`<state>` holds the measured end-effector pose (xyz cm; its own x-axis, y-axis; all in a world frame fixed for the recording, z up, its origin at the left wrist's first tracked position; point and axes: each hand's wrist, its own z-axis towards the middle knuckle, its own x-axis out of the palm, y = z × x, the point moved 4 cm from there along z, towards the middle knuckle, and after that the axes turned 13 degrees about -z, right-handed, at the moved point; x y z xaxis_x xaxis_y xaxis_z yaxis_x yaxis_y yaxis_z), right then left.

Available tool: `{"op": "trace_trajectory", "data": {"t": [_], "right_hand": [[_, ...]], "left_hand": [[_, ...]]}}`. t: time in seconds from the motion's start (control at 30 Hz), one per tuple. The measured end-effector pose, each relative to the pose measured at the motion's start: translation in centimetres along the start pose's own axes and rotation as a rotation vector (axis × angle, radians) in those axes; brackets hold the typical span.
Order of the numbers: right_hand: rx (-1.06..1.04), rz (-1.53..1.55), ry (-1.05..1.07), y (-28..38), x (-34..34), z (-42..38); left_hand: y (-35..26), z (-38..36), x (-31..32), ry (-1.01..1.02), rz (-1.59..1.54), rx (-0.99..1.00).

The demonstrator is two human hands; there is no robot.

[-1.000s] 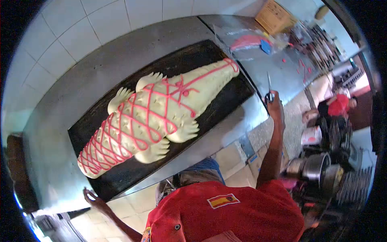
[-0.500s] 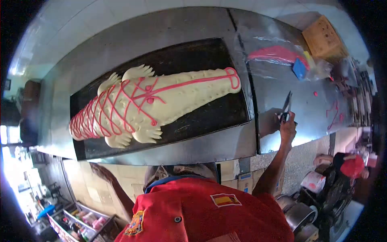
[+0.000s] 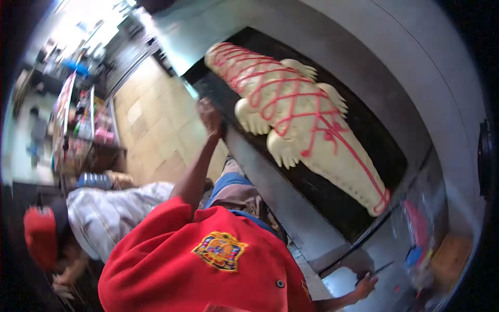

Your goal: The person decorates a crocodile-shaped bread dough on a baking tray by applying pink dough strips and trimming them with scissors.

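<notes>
My right hand [image 3: 367, 287] is closed around the handles of a pair of scissors [image 3: 383, 268], their blades pointing away over the metal worktop [image 3: 340, 281]. Beside the near edge of a black baking tray [image 3: 332, 221] is my left hand [image 3: 210, 118], its fingers blurred and apparently bent. On that tray lies a long pale dough shape [image 3: 332, 166] like a crocodile, with clawed feet [image 3: 283, 150] at its sides. Pink strips of dough criss-cross one half, and a pink line [image 3: 358, 158] runs down the other to a loop at the end.
A clear plastic bag with pink dough [image 3: 416, 221], a blue item [image 3: 414, 256] and a brown box [image 3: 453, 257] are on the worktop at right. Behind me, a person in a red cap [image 3: 40, 236] bends down. Crates of goods [image 3: 93, 125] stand across the tiled floor.
My view has swung round and tilted, so the tray now runs diagonally. My left hand has come up to the tray's edge. The scissors stay in my right hand. A bending person appears close behind.
</notes>
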<state>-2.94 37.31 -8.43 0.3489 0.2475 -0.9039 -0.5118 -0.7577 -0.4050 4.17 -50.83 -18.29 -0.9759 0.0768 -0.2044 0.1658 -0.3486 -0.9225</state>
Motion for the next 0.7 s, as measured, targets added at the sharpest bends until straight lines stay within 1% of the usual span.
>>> {"op": "trace_trajectory", "data": {"t": [0.03,0.07,0.1,0.13,0.17,0.23,0.27,0.3,0.33,0.37,0.4,0.47,0.5,0.53,0.57,0.6,0.63,0.67,0.7], "right_hand": [[0.008,-0.023,0.039,0.6,-2.2,-0.7],[-0.037,0.060,0.007,1.0,-3.6,0.1],[-0.082,0.147,-0.021,1.4,-4.5,0.8],[-0.266,0.099,-0.506,1.7,-5.0,-0.8],[-0.361,0.335,-0.484,4.3,-10.4,-4.1],[-0.530,0.425,-0.429,7.7,-15.3,-6.0],[-0.561,0.423,-0.454,9.2,-15.4,-5.2],[-0.715,0.583,-0.387,11.6,-14.7,-3.7],[-0.865,0.734,-0.305,13.1,-14.6,-3.2],[-0.961,0.688,-0.258,15.0,-16.9,-6.4],[-1.055,0.640,-0.215,17.5,-19.4,-11.3],[-1.243,0.703,0.097,20.9,-18.9,-16.4],[-1.362,0.674,0.278,21.7,-19.3,-21.2],[-1.437,0.648,0.423,22.8,-18.2,-23.9],[-1.456,0.573,0.534,23.7,-16.9,-26.3],[-1.514,0.563,0.633,24.7,-15.3,-28.0],[-1.503,0.502,0.686,25.3,-13.9,-29.3],[-1.492,0.454,0.680,25.9,-12.8,-30.3],[-1.479,0.408,0.673,26.2,-11.5,-31.0]], "left_hand": [[-1.6,-0.4,0.0,-0.041,-0.036,-0.028],[-3.1,-0.7,0.0,-0.083,-0.074,-0.055],[-3.8,-0.7,0.0,-0.166,-0.103,-0.024],[-4.1,-0.8,0.0,-0.202,-0.068,0.035],[-4.2,-0.9,0.0,-0.233,-0.036,0.096],[-5.0,-1.1,0.0,-0.232,-0.074,0.071],[-5.5,-1.2,-0.1,-0.235,-0.065,0.071],[-6.1,-1.4,-0.2,-0.251,-0.064,0.099],[-6.9,-1.7,-0.4,-0.236,-0.045,0.054],[-7.5,-2.0,-0.6,-0.218,-0.028,0.006],[-7.5,-2.3,-0.8,-0.250,-0.033,-0.009],[-7.1,-2.2,-0.7,-0.245,-0.065,-0.018],[-6.8,-2.2,-0.7,-0.269,-0.072,-0.022],[-6.4,-2.4,-0.4,-0.250,-0.057,-0.012],[-6.2,-2.4,-0.1,-0.229,-0.044,0.003],[-6.1,-2.2,-0.2,-0.242,-0.056,0.008],[-6.0,-2.2,-0.2,-0.201,0.077,-0.006],[-5.9,-2.1,-0.2,-0.153,0.211,-0.022],[-5.6,-2.1,-0.6,-0.159,0.201,-0.021]]}}
